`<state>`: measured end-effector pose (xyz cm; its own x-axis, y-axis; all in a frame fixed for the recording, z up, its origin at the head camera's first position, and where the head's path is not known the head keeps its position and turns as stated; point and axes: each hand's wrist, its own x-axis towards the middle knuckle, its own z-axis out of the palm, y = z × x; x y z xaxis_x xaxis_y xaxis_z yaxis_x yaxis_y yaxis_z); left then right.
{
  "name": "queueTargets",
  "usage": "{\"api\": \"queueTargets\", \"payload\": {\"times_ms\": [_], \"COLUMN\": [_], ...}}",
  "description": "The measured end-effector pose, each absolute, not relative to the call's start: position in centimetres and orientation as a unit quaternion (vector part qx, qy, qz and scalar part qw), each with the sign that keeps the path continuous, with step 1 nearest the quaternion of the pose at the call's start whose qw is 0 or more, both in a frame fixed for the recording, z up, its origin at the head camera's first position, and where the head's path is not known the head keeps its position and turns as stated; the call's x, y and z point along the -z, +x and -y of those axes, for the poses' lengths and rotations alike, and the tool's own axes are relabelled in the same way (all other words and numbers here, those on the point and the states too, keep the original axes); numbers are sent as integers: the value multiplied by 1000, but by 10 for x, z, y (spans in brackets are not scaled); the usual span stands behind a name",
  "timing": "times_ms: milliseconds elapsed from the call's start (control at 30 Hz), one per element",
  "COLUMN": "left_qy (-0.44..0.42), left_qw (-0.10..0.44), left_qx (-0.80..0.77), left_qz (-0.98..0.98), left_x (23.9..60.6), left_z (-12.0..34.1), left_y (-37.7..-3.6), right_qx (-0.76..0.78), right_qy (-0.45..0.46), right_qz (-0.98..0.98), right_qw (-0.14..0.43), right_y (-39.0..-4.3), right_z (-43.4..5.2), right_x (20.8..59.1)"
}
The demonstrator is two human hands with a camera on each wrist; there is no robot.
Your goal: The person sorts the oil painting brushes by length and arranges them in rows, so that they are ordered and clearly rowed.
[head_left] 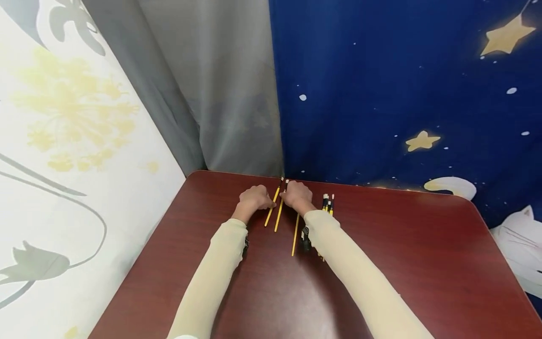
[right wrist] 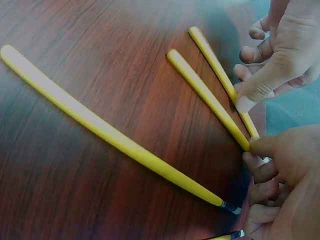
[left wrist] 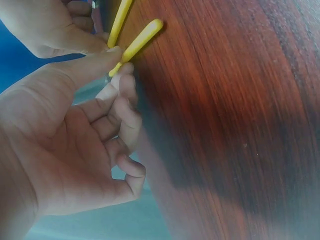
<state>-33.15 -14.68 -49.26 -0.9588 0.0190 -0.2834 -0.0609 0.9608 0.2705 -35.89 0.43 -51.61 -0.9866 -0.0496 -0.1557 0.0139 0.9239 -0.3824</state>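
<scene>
My left hand (head_left: pixel 255 198) pinches a yellow-handled paintbrush (head_left: pixel 268 218) between thumb and index finger, the other fingers loosely bent in the left wrist view. Just right of it, my right hand (head_left: pixel 298 194) pinches a second paintbrush (right wrist: pixel 207 97) near its dark bristle end. Both brushes slant side by side near the table's far edge, handle ends toward me. A third paintbrush (right wrist: pixel 110 135) lies apart on the wood, its tip close to the right hand's curled fingers. Farther right, a group of several paintbrushes (head_left: pixel 326 202) is partly covered by my right forearm.
The dark red wooden table (head_left: pixel 423 263) has its far edge against a grey curtain (head_left: pixel 237 117) and a blue star-patterned curtain (head_left: pixel 360 94). A patterned white wall (head_left: pixel 84 188) borders the left side.
</scene>
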Motion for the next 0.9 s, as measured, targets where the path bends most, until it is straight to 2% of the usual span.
{"api": "queueTargets", "payload": {"times_ms": [267,900], "left_qy": [-25,-1], "left_qw": [128,126], "left_qx": [-151,-164], "left_qz": [-980,-978], "left_x": [495,497], "left_z": [159,149], "left_y": [-329,-332], "right_qx": [189,219], "right_qy": [-16,-11], "right_qz": [-979,-973], "right_qw": [71,66], "right_y": [-357,-351], "right_z": [17,8], "right_x": [513,513]}}
